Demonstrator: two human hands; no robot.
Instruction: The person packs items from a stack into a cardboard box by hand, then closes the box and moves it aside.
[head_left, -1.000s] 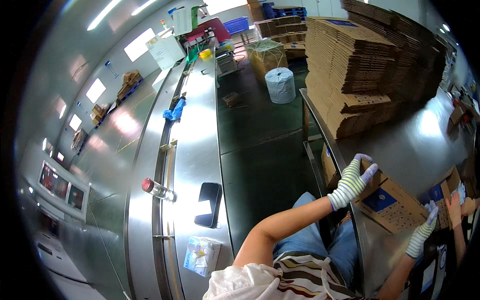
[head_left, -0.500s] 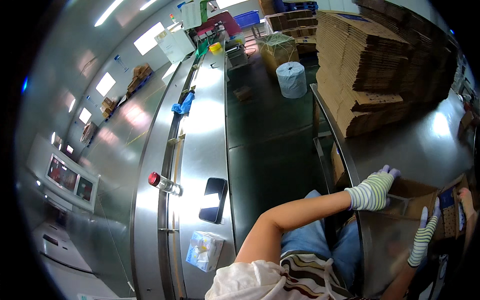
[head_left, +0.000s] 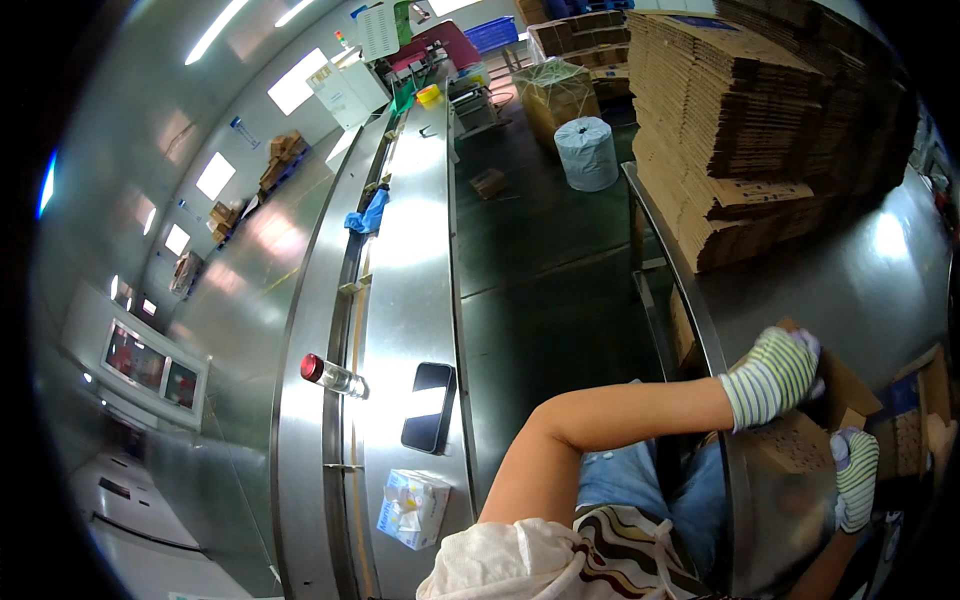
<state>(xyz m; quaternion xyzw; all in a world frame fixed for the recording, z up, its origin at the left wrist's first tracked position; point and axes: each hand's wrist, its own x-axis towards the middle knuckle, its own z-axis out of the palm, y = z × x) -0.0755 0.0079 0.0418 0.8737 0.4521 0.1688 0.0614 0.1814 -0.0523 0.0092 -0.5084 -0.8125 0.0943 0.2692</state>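
Observation:
Both my hands wear striped knit gloves and are at an open cardboard box on the right-hand metal table. My left hand reaches over its far left side, with the fingers curled round the cardboard edge. At the near right corner my right hand is closed on the box's edge, fingers bent inward. One raised flap stands between the hands. Part of the box is hidden behind the left glove. Just right of it stands a second open carton, with another person's bare hand at its side.
Tall stacks of flattened cartons fill the far part of the metal table. Left, a long steel bench carries a phone, a red-capped bottle, a tissue pack and a blue cloth. A wrapped roll stands beyond.
My left hand has shifted slightly right and its fingers have curled. My right hand's outstretched fingers have bent onto the box edge. The box has turned and its flaps stand differently.

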